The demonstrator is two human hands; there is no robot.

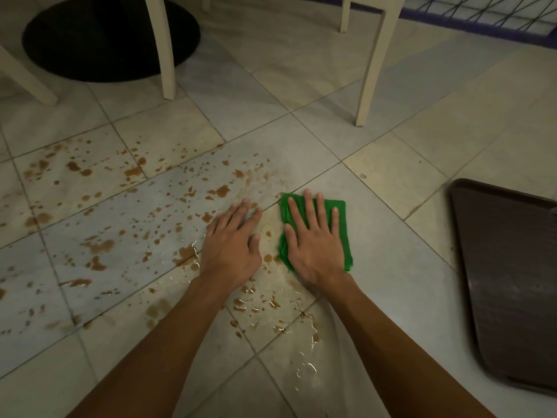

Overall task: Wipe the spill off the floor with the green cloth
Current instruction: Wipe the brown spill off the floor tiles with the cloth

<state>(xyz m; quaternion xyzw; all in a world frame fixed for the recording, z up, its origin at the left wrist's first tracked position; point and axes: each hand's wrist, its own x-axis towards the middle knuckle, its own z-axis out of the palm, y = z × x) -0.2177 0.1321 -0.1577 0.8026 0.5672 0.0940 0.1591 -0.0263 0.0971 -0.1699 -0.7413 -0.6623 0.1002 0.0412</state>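
Green cloth (340,233) lies flat beneath the right hand's (313,245) straight, spread fingers (321,211).

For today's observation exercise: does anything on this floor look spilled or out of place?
Yes. Brown liquid is spattered across the floor tiles, mostly left of the left hand. A brown tray also lies on them at right, an odd place for it.

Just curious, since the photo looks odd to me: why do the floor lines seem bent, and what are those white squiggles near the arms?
Head view: the wide-angle lens bows the tile joints and tilts the chair leg; the squiggles are glare on the wet spill; the light is dim and warm; the tray looks slightly soft at its edge.
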